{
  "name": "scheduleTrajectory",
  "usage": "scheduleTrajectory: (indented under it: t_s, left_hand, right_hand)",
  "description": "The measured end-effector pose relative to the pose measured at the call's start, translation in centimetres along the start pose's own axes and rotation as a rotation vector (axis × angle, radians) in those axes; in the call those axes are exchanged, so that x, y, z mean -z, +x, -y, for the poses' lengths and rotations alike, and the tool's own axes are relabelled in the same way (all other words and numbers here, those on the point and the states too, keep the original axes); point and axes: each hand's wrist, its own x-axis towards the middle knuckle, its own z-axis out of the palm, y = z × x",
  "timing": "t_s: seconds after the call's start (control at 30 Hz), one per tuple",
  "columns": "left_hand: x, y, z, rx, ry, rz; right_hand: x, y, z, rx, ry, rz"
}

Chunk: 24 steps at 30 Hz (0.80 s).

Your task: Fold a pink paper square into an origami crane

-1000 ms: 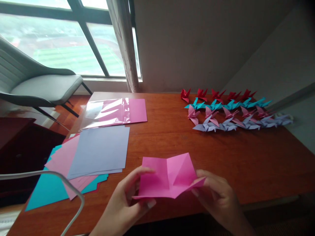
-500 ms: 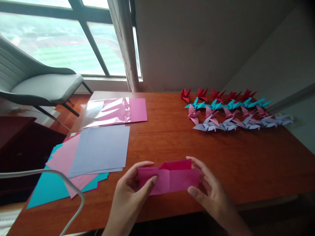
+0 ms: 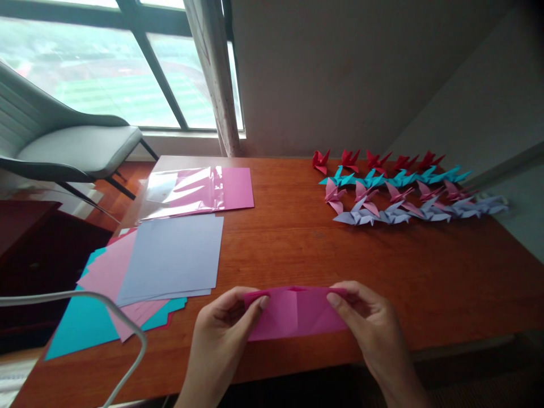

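A pink sheet of paper (image 3: 295, 313), folded into a flat rectangle, lies on the wooden table (image 3: 297, 243) near its front edge. My left hand (image 3: 225, 328) pinches the paper's left end between thumb and fingers. My right hand (image 3: 368, 323) pinches its right end the same way. Both hands press along the top fold.
A fanned stack of lilac, pink and teal sheets (image 3: 148, 272) lies at the left. Behind it is a clear plastic sleeve with pink paper (image 3: 199, 190). Rows of several folded paper cranes (image 3: 403, 190) stand at the back right. A grey chair (image 3: 72, 147) stands by the window.
The half-open pink paper was folded shut into a flat rectangle and lowered onto the table. Both hands shifted to its two ends along the top fold.
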Motion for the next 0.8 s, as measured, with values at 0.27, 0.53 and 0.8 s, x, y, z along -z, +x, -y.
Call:
scheduleTrajectory:
  t_s: [0.27,0.53,0.8]
  left_hand:
    - [0.3,0.1,0.0,0.007,0.067,-0.003]
    - [0.4,0.2,-0.3,0.001,0.117,-0.005]
    - [0.4,0.2,-0.5,0.010,0.140,-0.007]
  right_hand:
    - [0.7,0.0,0.5,0.019,-0.152,-0.055]
    - [0.2,-0.3,2.0,-0.024,-0.123,-0.123]
    - [0.3,-0.4,2.4,-0.040,-0.121,-0.105]
